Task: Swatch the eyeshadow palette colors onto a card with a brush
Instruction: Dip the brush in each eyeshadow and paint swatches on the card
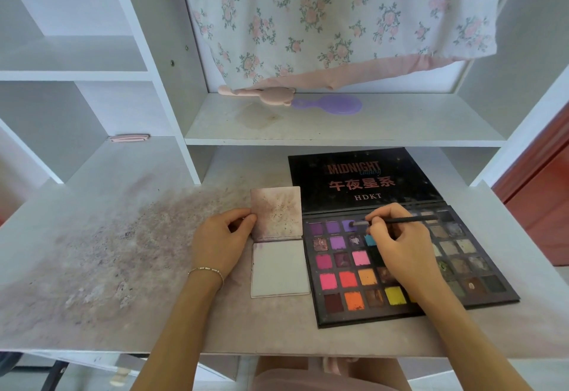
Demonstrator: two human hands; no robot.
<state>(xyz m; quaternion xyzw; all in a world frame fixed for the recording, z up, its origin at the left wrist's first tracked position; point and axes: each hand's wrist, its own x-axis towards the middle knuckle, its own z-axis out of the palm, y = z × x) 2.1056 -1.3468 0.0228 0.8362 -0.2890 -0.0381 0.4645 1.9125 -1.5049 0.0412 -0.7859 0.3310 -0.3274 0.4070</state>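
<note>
An open black eyeshadow palette [348, 313] with several coloured pans lies on the desk at the right, its lid flat behind it. My right hand [397, 243] pinches a thin black brush [400, 220], whose tip rests in a purple pan [348, 225] in the top row. Left of the palette lies a folded white card [278, 267]; its upper leaf [276, 212] is stained with purple-brown smudges and its lower leaf is nearly blank. My left hand [223, 238] holds the upper leaf's left edge between thumb and fingers.
The desk top [123, 252] is smeared with purplish powder at the left. A shelf behind holds a pink brush [261, 95] and a purple hairbrush [329, 104]. Floral cloth [338, 15] hangs above. Shelf uprights stand at left and right.
</note>
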